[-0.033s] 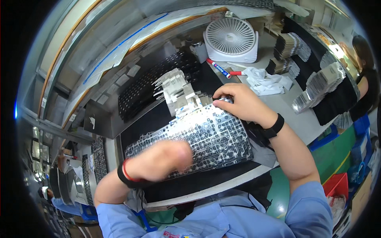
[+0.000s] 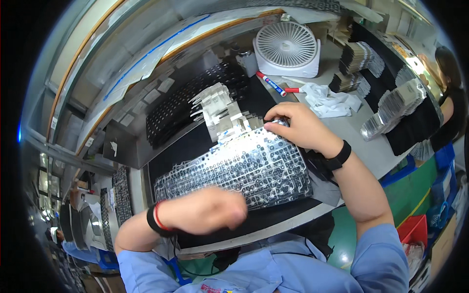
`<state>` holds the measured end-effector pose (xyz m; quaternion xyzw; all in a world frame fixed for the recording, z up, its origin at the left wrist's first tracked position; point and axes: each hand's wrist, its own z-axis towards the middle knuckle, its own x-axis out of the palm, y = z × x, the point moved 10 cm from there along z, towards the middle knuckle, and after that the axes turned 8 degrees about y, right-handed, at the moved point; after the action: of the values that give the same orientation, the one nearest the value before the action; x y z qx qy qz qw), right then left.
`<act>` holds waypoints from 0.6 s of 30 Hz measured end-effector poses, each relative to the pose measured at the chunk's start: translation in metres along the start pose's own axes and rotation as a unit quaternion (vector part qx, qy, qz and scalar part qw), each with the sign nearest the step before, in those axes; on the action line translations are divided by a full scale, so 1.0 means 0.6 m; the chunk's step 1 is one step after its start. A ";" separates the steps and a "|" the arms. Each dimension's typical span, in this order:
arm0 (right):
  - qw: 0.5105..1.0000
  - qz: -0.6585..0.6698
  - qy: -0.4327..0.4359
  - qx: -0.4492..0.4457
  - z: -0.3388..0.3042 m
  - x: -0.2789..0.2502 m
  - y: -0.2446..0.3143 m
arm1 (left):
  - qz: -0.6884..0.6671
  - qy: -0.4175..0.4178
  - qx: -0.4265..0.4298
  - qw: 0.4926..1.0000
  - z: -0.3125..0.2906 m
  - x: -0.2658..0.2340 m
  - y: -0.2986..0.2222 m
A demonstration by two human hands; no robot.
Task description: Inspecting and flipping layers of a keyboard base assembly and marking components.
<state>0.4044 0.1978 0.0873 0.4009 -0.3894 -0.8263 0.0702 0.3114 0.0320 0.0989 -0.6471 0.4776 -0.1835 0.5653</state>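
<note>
Head view, swept from nine o'clock across to three: the left hand (image 2: 207, 212) hangs over the near-left corner of the clear blister tray (image 2: 239, 168), curled into a loose fist, blurred, and seemingly holding nothing. That tray lies at the middle of the dark counter (image 2: 181, 146), its long axis running from about eight o'clock up to two o'clock, pockets facing up with small dark parts in them. Just beyond it, toward twelve, stands a stack of small white cards (image 2: 220, 110). The right hand (image 2: 300, 128) rests on the tray's far-right corner, fingers (image 2: 273, 119) bent and pinching something small and shiny. Working well here likely means steadying the tray flat while the fingertips press straight down into one pocket. A white fan (image 2: 288, 49) sits behind.
</note>
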 end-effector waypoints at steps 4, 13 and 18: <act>1.000 0.016 -0.002 -0.004 0.003 0.002 0.003 | 0.032 0.049 0.095 0.994 0.004 0.076 -0.021; 0.999 0.026 0.010 0.021 0.001 0.001 -0.001 | 0.165 -0.010 -0.050 0.985 0.012 -0.077 -0.002; 1.000 0.015 0.011 0.012 0.003 0.000 0.003 | 0.398 -0.311 -0.098 0.857 0.000 -0.384 0.055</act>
<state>0.4029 0.1980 0.0892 0.4052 -0.4043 -0.8159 0.0818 0.1883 0.2255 0.1388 -0.4770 0.5092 0.3163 0.6427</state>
